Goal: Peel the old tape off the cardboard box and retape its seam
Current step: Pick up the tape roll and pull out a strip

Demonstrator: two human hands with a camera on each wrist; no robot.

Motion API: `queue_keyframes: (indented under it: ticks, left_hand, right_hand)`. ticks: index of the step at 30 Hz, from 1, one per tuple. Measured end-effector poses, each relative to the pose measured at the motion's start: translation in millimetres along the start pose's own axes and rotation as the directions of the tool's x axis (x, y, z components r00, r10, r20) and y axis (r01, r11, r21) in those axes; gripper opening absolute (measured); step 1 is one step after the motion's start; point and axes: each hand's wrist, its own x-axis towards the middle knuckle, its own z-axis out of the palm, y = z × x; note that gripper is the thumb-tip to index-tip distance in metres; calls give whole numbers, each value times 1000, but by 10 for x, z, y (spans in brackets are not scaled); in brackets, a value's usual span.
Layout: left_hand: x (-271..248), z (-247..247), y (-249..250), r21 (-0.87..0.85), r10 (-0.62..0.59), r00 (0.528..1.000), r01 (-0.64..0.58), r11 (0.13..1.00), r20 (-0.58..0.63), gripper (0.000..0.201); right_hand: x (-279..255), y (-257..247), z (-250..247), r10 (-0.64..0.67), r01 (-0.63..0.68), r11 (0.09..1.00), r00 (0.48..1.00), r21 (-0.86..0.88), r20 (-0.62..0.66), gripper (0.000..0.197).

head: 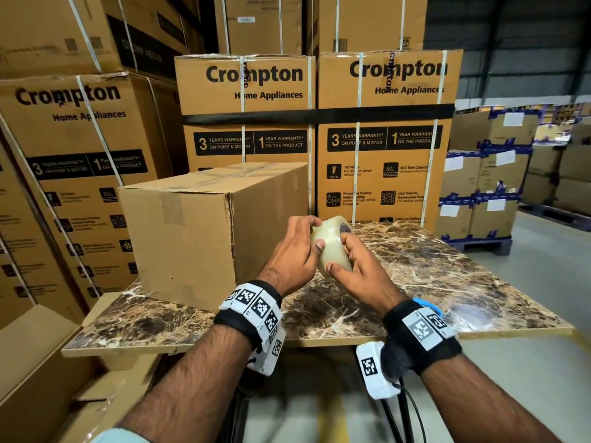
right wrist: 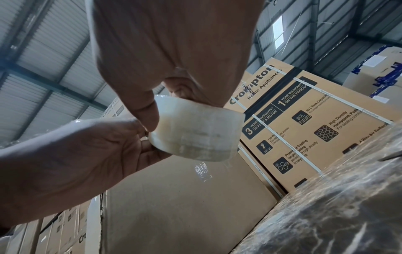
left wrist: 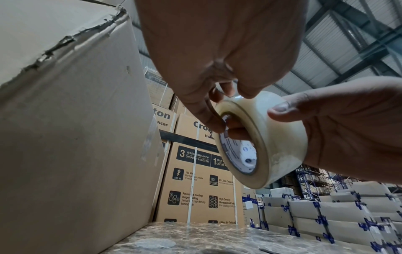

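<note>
A plain cardboard box (head: 179, 231) stands on the left half of the marble table (head: 447, 282), clear tape strips across its top and a torn vertical corner edge (left wrist: 74, 37). To its right, above the table, both hands hold a roll of clear tape (head: 332, 247). My left hand (head: 297, 247) curls its fingers over the roll's top and left rim (left wrist: 219, 110), thumb on the tape face. My right hand (head: 351, 266) grips the roll (right wrist: 195, 132) from the right, thumb across its outer face and fingers in the core. In the right wrist view a crinkled bit of tape hangs below the roll.
Tall stacks of printed appliance cartons (head: 380, 135) stand close behind the table and at the left (head: 73, 174). Palletised boxes with blue tape (head: 486, 193) are at the right, with grey floor (head: 543, 298) beside them. Flattened cardboard (head: 35, 372) lies at the lower left.
</note>
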Motion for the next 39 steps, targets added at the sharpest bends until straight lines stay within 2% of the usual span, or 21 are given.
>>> queue_keyframes:
  ticks: [7,14,21,26,39]
  left_hand:
    - [-55,-1,33,-2,-10,1000,10,1000,-20,25]
    - [-29,-19,-39,-20,-22,1000,22,1000,9,38]
    - [-13,-70,-41,34,20,999,-21,999,33,34]
    - [-8,-104,-15,39,43,999,-42,998,-5,28]
    - [5,-109,34,1,11,1000,-11,1000,-22,21]
  right_hand:
    - [17,-38,69,-29,27,998,999,-59,-30,35]
    - [43,-21,75,33,-33,999,999,-17,-21,42]
    - [17,-80,60,23,-25,997,999,-78,-27,39]
    - [11,-117,76,-4,-1,993,999,-118,-40,35]
    - [8,-146,120,-36,26,988,997,-153,-66,33]
